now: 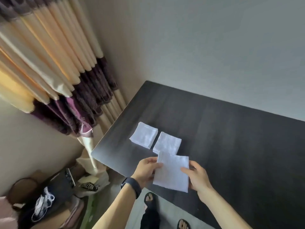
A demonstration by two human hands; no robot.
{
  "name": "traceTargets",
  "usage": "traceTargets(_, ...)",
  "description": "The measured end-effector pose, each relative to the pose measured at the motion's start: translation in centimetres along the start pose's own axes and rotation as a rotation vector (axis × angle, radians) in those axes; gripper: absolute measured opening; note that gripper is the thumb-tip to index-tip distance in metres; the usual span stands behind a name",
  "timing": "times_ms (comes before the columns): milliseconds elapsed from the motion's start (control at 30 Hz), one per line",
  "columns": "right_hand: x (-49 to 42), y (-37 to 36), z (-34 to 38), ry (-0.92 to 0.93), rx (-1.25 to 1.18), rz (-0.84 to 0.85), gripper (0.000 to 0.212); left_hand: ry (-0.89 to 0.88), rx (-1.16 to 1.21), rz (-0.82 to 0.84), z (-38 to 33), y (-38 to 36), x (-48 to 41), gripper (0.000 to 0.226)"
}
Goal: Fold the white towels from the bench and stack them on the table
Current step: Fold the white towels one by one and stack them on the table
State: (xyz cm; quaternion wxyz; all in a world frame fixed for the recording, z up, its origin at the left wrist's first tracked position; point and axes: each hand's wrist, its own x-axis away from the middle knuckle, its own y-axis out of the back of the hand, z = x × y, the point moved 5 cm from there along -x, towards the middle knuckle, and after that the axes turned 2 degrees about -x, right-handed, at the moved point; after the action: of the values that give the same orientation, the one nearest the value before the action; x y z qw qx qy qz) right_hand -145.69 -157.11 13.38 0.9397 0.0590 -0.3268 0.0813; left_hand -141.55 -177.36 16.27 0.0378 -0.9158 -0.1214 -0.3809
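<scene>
Head view, single frame.

Held towel (pixel 171 172): white, folded to a rough rectangle, held over the near left corner of the table (pixel 231 146); its upper edge overlaps the near folded towel (pixel 167 142) in the picture, though contact cannot be told.

Left hand (pixel 146 171): grips the held towel's left edge, thumb on top, fingers curled beneath. Black wristband (pixel 131 185) on that wrist.

Right hand (pixel 198 176): holds the towel's right edge, thumb on top, fingers behind the cloth.

Near folded towel: white square, flat on the dark tabletop, just beyond the hands.

Far folded towel (pixel 144 137): white square, flat on the table, just to the left of the near one, with a narrow gap between them.

Table: dark, matte, set into the wall corner.

Curtain (pixel 57 71): cream and purple pleats, hanging left of the table.

Floor, lower left: dark bag (pixel 54 187) among blurred clutter, possibly boxes.

Feet (pixel 149 198): in black sandals, below the table edge.
</scene>
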Motion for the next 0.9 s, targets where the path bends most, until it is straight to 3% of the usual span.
traceTargets(233, -8.9, -3.2, 0.7, -0.145, -0.104, -0.204, 0.026, 0.060, -0.178, 0.042, -3.2, 0.8, -13.3, 0.015)
traceTargets(433, -14.3, -5.4, 0.3, -0.174, -0.023, -0.337, 0.026, 0.072, -0.299, 0.046, -3.3, 1.8, -21.1, 0.020)
traceTargets(900, -18.1, -6.4, -0.2, -0.135, 0.249, -0.499, 0.038, -0.025, -0.615, 0.025, -4.6, 1.4, -24.5, 0.021)
